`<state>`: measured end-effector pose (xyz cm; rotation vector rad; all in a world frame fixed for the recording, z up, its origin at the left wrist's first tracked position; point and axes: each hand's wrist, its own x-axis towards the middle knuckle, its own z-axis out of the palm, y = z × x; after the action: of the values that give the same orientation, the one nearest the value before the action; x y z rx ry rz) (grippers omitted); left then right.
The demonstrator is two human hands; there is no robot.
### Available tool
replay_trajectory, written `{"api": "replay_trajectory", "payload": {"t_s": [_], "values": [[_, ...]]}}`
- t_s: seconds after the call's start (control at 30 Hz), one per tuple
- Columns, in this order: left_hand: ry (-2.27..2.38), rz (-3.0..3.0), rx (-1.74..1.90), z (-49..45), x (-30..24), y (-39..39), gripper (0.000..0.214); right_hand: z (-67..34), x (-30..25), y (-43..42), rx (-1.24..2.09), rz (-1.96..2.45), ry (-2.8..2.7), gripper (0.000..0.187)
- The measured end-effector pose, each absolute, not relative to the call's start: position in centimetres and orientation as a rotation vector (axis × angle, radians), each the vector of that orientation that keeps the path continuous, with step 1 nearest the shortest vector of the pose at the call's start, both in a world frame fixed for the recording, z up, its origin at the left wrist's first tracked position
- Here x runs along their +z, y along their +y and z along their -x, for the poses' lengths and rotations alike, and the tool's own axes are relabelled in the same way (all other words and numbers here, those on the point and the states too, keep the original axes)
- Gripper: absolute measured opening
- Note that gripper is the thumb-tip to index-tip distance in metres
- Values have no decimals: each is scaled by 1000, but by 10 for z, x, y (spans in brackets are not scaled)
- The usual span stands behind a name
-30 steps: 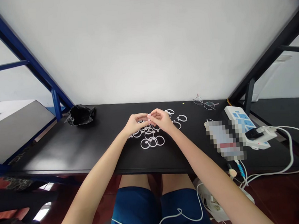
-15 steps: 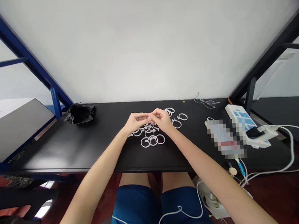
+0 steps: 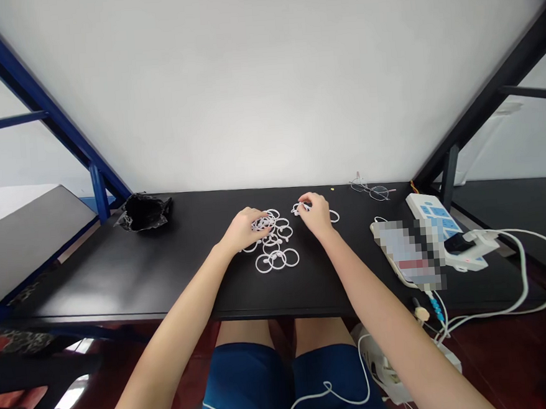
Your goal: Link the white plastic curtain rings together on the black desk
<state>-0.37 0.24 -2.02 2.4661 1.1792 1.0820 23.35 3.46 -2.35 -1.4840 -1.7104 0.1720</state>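
Observation:
Several thin white rings (image 3: 291, 257) with small knobs lie overlapped on the black tabletop (image 3: 197, 266). My left hand (image 3: 243, 230) reaches into the left pile, its thumb and fingers apart around the rings there. Farther right, my right hand (image 3: 317, 214) is low over a smaller group of rings, fingers curled, with a white ring (image 3: 296, 208) at the fingertips. Its palm and fingers hide part of that group. One more ring (image 3: 334, 216) shows past its right side.
A crumpled black plastic bag (image 3: 145, 212) stands open at the left. Glasses (image 3: 377, 193) lie near the wall. To the right are a phone (image 3: 410, 257) with its screen blurred, a white power strip (image 3: 435, 218) and looping white cables (image 3: 522, 262).
My hands were together above the rings, pinching something small and white. Now they are apart: the left is down at the left pile, the right has moved right to the smaller group.

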Motion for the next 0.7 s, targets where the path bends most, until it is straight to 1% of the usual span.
{"api": "replay_trajectory", "payload": {"t_s": [0.13,0.3,0.57,0.7], "values": [[1153,-2527,1022,3,-25,6,32,-223,-25,26,113,1657,-1924,26],[1150,-2554,1038,3,-26,7,34,-222,-25,27,194,1627,-1949,33],[1161,-2571,1065,1,-28,6,33,-223,-34,34,199,1463,-1937,28],[1161,-2579,1070,2,-28,6,32,-224,-37,35,240,1450,-1948,29]]}}
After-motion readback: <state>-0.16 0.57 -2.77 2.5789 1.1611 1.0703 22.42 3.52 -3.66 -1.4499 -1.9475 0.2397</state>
